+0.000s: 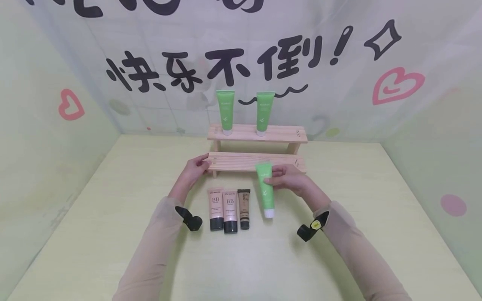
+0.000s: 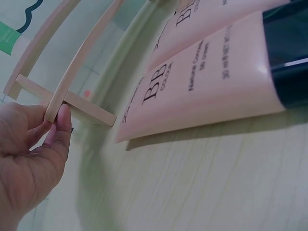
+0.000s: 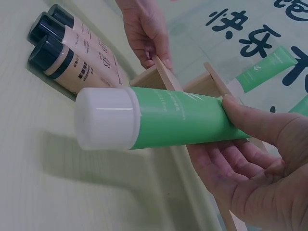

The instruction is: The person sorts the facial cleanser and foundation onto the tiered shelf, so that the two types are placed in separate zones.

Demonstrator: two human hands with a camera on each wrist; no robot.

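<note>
My right hand (image 1: 290, 179) pinches a green squeeze tube (image 1: 265, 190) with a white cap, thumb on its front, cap pointing down. That tube is held just in front of the lower step of a two-tier wooden stand (image 1: 241, 161). At the step's left end, my left hand (image 1: 196, 168) pinches the board between thumb and fingers, as the left wrist view (image 2: 33, 159) also shows. On the upper step two more green tubes (image 1: 226, 110) (image 1: 265, 112) stand upright on their white caps, spaced apart.
Before the stand, two pink BB cream tubes (image 1: 216, 209) (image 1: 230, 211) and a smaller brown tube (image 1: 244, 209) with black caps lie side by side on the pale table (image 1: 241, 267). A printed cloth backdrop (image 1: 169, 113) hangs behind the stand, with walls at both sides.
</note>
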